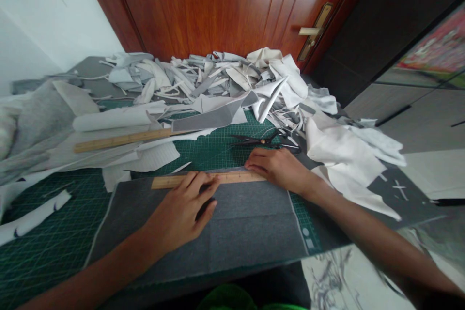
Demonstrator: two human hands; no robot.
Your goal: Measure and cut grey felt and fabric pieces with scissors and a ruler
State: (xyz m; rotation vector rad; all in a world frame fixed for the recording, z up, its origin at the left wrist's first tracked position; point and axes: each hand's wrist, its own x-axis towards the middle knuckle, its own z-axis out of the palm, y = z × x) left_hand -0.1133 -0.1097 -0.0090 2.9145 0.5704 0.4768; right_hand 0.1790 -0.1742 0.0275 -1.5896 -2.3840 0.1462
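A rectangle of dark grey fabric [240, 223] lies flat before me. Along its far edge runs a wooden ruler [236, 177]. My left hand [185, 208] rests over the ruler with its fingertips on it; the thumb stands apart, and nothing is gripped. At the ruler's right part, my right hand [278, 167] has its fingers bent and pressed together by the fabric's far edge. Whatever lies between those fingertips is hidden. Black scissors [263, 140] lie just beyond my right hand, on the green cutting mat [210, 147].
Heaped white and grey fabric scraps [218, 75] cover the table's far side. A second wooden ruler [121, 139] lies among cloth at the left, near a white roll [112, 118]. White cloth [341, 147] spreads at the right. Behind stands a wooden door [203, 9].
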